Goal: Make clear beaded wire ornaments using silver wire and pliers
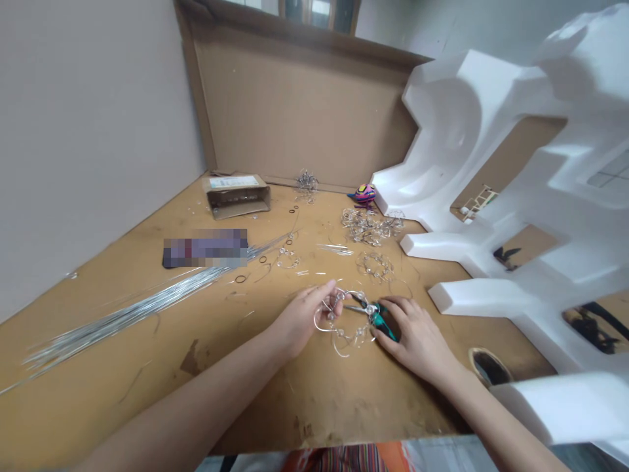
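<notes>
A ring of bent silvery wire with clear beads (346, 335) is held near the front of the table. My left hand (307, 314) pinches its left side between thumb and fingers. Wrapped around green-handled pliers (384, 324) is my right hand (415, 334), at the ring's right side. The pliers' dark jaws point left, across the ring's inside; whether they grip the wire I cannot tell. Just beyond lies a similar beaded wire ring (376, 265), flat on the table.
A bundle of long straight wires (162, 295) lies at left, beside a blurred purple item (206, 248). An open cardboard box (239, 200) stands behind. Several wire pieces are heaped (368, 226) at back right. White foam packing (457, 295) borders the right side; cardboard (304, 111) walls the back.
</notes>
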The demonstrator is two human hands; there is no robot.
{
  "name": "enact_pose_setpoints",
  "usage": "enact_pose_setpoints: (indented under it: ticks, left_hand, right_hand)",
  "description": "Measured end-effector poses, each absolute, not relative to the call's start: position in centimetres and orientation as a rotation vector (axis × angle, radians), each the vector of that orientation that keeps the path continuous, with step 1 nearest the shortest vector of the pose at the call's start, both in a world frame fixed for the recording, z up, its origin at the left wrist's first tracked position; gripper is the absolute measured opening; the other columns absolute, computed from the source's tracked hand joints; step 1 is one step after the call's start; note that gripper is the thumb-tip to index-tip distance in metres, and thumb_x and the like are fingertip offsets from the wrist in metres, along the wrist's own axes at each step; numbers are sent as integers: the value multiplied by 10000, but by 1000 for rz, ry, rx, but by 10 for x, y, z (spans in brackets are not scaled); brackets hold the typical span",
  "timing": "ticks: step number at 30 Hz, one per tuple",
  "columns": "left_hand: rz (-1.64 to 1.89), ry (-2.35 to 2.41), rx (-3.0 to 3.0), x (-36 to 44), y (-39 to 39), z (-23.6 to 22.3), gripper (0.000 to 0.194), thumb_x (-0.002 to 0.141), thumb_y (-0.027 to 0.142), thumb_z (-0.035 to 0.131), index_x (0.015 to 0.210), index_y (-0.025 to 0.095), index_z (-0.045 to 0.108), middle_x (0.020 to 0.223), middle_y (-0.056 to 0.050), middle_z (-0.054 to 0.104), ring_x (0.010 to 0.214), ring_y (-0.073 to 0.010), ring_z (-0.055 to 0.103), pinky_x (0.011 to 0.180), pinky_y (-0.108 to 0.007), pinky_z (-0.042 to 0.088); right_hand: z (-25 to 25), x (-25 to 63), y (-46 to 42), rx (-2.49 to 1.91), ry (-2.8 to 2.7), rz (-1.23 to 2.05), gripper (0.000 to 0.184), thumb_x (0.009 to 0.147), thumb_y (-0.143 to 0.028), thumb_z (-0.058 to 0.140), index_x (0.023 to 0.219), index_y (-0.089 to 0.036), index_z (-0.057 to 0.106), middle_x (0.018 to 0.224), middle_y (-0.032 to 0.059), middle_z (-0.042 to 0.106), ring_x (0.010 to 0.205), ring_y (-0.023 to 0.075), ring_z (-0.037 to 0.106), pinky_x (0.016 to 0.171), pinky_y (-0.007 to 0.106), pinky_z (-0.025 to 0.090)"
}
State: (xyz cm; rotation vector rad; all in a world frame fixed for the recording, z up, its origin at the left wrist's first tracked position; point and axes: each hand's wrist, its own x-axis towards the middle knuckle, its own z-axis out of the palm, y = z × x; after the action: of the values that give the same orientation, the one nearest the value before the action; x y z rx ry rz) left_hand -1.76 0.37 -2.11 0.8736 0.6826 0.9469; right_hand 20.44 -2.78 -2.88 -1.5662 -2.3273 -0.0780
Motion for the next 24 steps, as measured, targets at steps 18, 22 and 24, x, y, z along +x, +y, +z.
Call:
enact_pose_setpoints:
  ticks: [18, 22, 24]
  left_hand:
    - [861, 683, 753, -22, 18, -28, 403, 820, 444, 414, 820, 117, 649, 619, -17, 543, 594, -128, 495, 617, -242, 380]
    - [837, 646, 738, -23, 18, -27, 328, 787, 353, 430, 828, 120, 658, 636, -17, 540, 601, -133, 503, 644, -259, 395]
    - [819, 643, 734, -23, 17, -25, 286, 761, 339, 477, 799, 126, 665, 632, -11, 530, 597, -129, 502, 644, -260, 400]
  right_hand:
    - [-5, 164, 15, -1177, -1926, 867, 207, 832, -311, 490, 831, -171, 643, 728, 36, 578, 568, 111, 490, 516, 237, 424]
    - [-5, 163, 12, -1079, -1998, 798, 154, 801, -281, 518, 848, -182, 627, 859, 65, 551, 630, 120, 519, 540, 244, 447]
    - [-3, 162, 13, -1075, -2018, 728, 125, 790, -281, 535, 786, -180, 609, 877, 69, 540, 612, 112, 509, 526, 241, 441]
